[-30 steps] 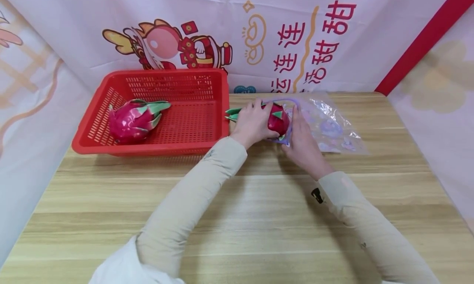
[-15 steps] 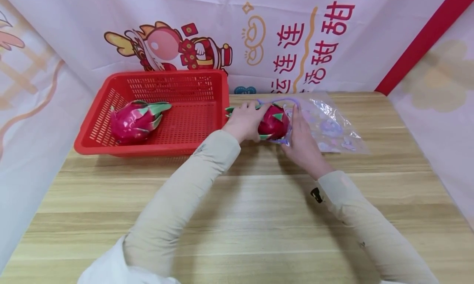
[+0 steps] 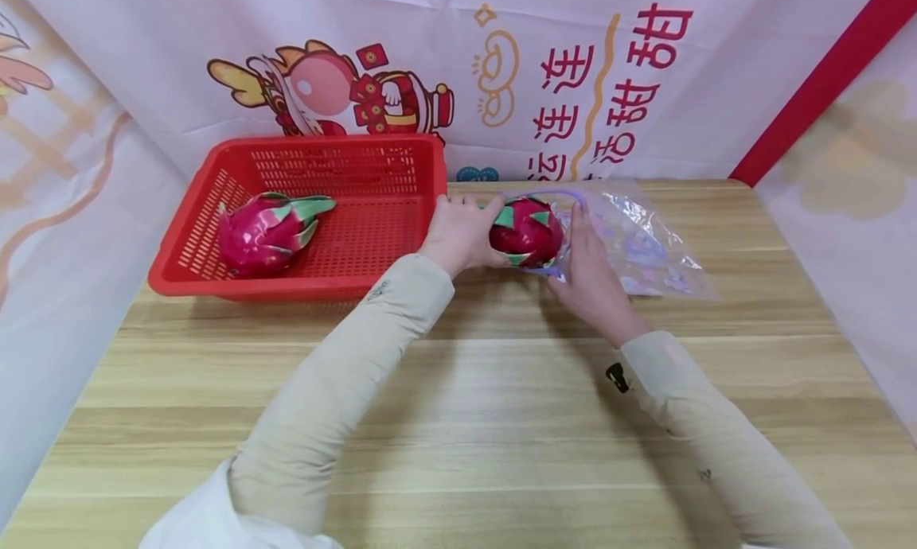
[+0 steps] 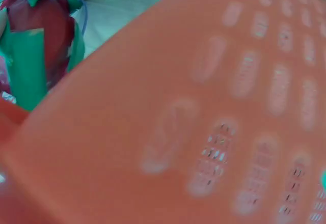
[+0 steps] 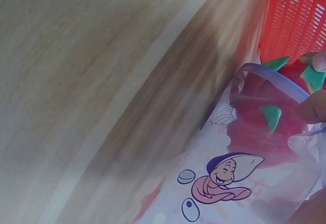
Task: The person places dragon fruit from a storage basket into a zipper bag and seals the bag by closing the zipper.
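Note:
A dragon fruit with green leaf tips lies at the mouth of a clear plastic bag with a purple rim. My left hand grips its leafy end, close to the red basket's right wall. My right hand holds the bag's mouth, fingers reaching along the rim beside the fruit's round end. In the right wrist view, much of the dragon fruit shows through the printed bag, and fingertips are at the purple rim. The left wrist view shows the fruit's green leaf behind the basket wall.
The red perforated basket stands at the back left, holding a second dragon fruit. A printed cloth hangs behind the wooden table, with side cloths to the left and right.
My left hand has slid left along the dragon fruit toward its leafy end, uncovering more of the red body. My right hand and the bag have stayed nearly still.

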Motion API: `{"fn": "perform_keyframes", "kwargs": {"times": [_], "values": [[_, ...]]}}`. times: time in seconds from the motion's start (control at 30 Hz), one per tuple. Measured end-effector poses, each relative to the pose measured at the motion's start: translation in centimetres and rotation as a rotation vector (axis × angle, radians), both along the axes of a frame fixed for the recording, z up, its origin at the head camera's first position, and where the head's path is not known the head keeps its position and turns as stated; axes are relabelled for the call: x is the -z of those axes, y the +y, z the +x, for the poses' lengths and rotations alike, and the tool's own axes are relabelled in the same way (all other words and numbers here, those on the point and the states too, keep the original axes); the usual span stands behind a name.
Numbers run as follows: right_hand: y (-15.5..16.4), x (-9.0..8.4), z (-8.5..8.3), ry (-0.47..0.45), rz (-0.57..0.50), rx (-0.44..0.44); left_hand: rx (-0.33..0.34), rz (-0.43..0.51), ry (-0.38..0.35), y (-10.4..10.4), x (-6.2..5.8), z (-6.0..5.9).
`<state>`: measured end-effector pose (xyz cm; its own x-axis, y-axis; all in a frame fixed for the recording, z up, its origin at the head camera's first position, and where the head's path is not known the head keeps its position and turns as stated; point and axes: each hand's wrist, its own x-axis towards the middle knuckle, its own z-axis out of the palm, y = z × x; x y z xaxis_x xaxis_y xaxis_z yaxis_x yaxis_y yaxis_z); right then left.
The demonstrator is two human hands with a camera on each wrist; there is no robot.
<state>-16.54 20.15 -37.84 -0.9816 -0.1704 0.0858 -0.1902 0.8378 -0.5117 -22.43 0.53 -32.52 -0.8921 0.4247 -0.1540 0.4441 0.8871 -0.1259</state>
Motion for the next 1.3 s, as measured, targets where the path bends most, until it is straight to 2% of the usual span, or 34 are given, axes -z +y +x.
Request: {"fn": "perform_keyframes", "kwargs": {"times": [0.37,0.7,1.0,1.1,1.3], "values": [[-0.3,0.2,-0.2,0.012,0.003,-0.008,0.086,0.128,0.170,0.1,1.9,0.2],[0.3,0.2,-0.2,0.019,0.036,0.007,0.017,0.236,0.213,1.3,2.5,0.7],[0.9,0.2,0.0,0.102,-0.060,-0.068,-0.016,0.395,0.269,2.4,3.2,1.0],[1.3,0.1,0.2,0.122,-0.068,-0.092,-0.040,0.434,0.251,2.6,3.3,1.0],[1.6,-0.2,0.5,0.124,-0.045,-0.125,-0.121,0.461,0.149,3.0,3.4,1.1]]}}
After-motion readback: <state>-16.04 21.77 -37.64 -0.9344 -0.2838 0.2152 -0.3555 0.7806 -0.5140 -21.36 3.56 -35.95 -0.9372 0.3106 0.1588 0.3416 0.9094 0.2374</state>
